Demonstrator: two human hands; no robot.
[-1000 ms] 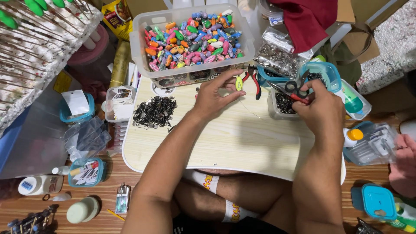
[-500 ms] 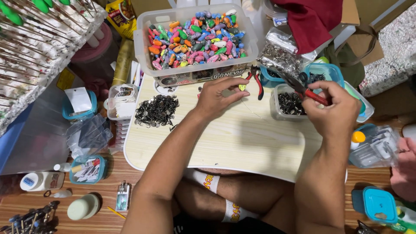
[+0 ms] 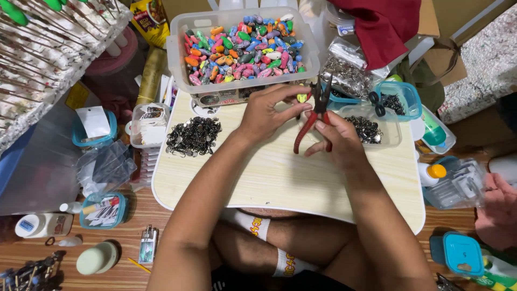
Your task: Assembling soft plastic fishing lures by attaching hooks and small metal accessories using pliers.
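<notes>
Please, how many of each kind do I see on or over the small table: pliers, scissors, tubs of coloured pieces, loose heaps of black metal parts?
red-handled pliers: 1, in the right hand
black-handled scissors: 1
tub of coloured pieces: 1
loose heap of black metal parts: 1
Total: 4

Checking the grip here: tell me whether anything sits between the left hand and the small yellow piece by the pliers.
Nothing visible does. The left hand has its fingertips at the small yellow piece, beside the red-handled pliers held in the right hand.

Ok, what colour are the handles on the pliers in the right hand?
Red handles on the pliers, held by the right hand; the head view shows it.
</notes>
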